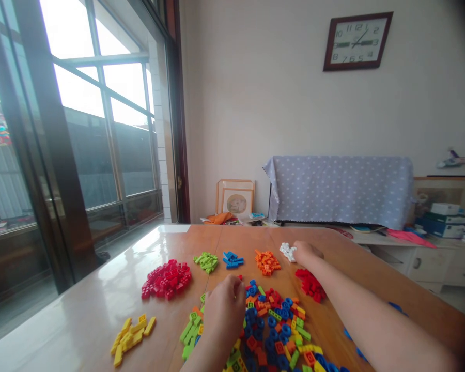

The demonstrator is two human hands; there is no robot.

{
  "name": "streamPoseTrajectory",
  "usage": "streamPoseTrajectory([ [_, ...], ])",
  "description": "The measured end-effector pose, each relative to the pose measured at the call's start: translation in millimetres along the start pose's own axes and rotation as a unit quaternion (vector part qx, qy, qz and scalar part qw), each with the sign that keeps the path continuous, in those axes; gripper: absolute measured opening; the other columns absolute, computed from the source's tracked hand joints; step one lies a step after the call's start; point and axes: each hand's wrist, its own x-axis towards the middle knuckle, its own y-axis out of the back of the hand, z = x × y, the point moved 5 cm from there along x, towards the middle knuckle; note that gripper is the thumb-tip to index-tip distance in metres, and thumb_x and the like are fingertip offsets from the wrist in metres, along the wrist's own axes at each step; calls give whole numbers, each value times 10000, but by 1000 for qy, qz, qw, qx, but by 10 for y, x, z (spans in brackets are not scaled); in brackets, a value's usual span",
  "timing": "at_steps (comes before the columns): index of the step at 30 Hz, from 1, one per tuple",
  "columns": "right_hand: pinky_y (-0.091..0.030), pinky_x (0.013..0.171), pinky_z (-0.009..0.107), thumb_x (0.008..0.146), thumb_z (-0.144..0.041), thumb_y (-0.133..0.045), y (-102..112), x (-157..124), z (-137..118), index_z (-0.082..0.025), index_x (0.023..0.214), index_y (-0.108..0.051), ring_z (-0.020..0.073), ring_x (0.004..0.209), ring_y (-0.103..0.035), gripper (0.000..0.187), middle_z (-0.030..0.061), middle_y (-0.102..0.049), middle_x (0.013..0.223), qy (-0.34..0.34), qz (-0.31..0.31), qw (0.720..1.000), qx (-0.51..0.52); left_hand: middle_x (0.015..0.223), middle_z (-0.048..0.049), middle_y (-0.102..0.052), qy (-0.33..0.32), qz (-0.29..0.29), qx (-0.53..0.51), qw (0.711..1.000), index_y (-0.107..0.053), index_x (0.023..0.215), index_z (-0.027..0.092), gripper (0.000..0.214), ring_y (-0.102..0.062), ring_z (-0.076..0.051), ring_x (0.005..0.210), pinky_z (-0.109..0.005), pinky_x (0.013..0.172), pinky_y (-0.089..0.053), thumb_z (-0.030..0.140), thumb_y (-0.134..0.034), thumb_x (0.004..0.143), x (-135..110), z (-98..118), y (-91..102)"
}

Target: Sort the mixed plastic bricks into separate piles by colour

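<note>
My left hand point(223, 308) rests closed at the near edge of a mixed heap of coloured bricks point(273, 325), with a small red piece at its fingertips. My right hand point(307, 253) reaches far across the wooden table point(147, 258) to a small pile of white bricks point(287, 251), its fingers curled on them; what they hold is hidden. Sorted piles lie around: red bricks point(166, 279), green bricks point(206, 261), blue bricks point(232, 259), orange bricks point(267, 262), a second red pile point(310, 285) under my right forearm, and yellow bricks point(129, 335).
A large window point(81, 119) fills the left side. Behind the table stands something under a dotted grey cloth point(339, 188), with a low white cabinet point(426, 258) holding clutter at the right. Framed pictures point(235, 197) lean on the wall. A clock point(356, 41) hangs above.
</note>
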Motion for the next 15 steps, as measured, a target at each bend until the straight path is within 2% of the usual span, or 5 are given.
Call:
streamPoseTrajectory([
  [3,-455,683,299,870,-373,-647,-20,-88,-16,-228,979,-728,242,884,-683,199,105,-735,1000,1,-25,1000,-4,758,2,-698,3,12,-14,1000,-619,839,247,194,-616,-172,738,-260,634,-271,347,-492,947,25,-46,6],
  [7,-401,662,287,888,-443,-556,57,-314,-112,-268,1035,-730,244,889,-684,287,85,-748,998,34,-29,999,7,816,-3,-713,10,22,-42,999,-639,900,263,170,-644,-185,813,-253,656,-313,347,-497,937,50,-114,-2],
  [11,-397,706,257,900,-441,-520,200,-694,-220,-299,1058,-723,208,938,-666,293,42,-744,1050,94,-33,995,29,883,-13,-730,15,23,-53,998,-653,929,259,174,-652,-187,848,-252,672,-345,314,-487,931,33,-121,-1],
  [15,-391,689,232,910,-445,-505,273,-1187,-239,-296,1061,-723,176,853,-658,304,18,-755,981,136,-53,988,51,873,-15,-733,6,8,-36,999,-661,932,252,176,-649,-181,820,-248,656,-346,289,-489,918,-3,-64,-17],
])
